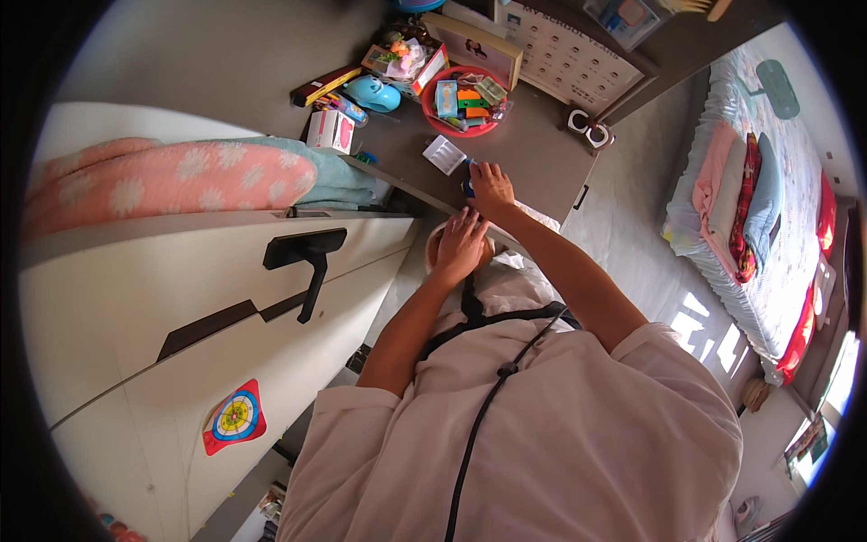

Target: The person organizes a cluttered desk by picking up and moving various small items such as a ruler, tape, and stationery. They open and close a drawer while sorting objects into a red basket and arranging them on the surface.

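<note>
At the near edge of the grey-brown desktop [551, 167], my right hand [492, 188] bends over a small dark blue object [468, 182]. Its fingers are closed, and they hide most of that object. Just below and to the left, my left hand [462, 242] reaches to the desk edge with its fingers bent and close together. Whatever the left fingertips hold, if anything, is hidden. A small white compartmented tray [444, 154] lies on the desk up and left of my right hand, apart from both hands.
A red round basket [459, 72] of toys stands farther back. Left of it are a blue rounded object [371, 93] and a pink-white box [330, 132]. White round-framed objects [590, 129] sit at the right corner. A white door [181, 307] stands left; a bed [722, 181] is right.
</note>
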{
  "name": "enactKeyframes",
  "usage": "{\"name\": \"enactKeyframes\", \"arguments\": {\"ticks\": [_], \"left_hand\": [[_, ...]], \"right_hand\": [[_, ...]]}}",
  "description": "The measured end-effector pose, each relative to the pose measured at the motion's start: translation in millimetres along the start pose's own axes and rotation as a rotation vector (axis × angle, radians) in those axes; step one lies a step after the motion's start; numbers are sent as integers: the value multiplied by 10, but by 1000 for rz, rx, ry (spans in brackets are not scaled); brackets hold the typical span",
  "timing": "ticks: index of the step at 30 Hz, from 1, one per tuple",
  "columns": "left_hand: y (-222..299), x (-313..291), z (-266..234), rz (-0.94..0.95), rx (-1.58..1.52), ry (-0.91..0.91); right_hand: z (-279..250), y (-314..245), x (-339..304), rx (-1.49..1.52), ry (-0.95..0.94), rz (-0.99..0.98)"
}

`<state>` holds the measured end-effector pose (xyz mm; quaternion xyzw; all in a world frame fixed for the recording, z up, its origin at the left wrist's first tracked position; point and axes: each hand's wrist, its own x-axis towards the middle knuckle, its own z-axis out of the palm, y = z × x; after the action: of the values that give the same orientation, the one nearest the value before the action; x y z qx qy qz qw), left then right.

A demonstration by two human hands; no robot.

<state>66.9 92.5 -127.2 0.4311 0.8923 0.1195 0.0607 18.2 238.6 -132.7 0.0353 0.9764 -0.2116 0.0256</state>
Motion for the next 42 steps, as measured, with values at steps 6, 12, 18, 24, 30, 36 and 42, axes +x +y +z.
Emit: {"name": "enactKeyframes", "arguments": {"ticks": [6, 12, 18, 24, 30, 36, 42], "left_hand": [[-108, -151, 4, -74, -23, -138], [-134, -138, 135, -61, -12, -91], [-106, -140, 122, -106, -107, -72], [-138, -152, 178, -79, -42, -100], [-138, -151, 207, -73, -39, -93], [-129, -132, 186, -65, -50, -96], [-122, -126, 145, -101, -78, -150]], "right_hand": [[-222, -72, 66, 33, 132, -137], [-530, 36, 877, -2, 449, -188], [-423, 142, 1186, -2, 243, -14], [-333, 204, 1129, 44, 277, -133], [-392, 241, 1018, -22, 473, -298], [-177, 207, 602, -9, 455, -295], [281, 272, 220, -40, 145, -49]]}}
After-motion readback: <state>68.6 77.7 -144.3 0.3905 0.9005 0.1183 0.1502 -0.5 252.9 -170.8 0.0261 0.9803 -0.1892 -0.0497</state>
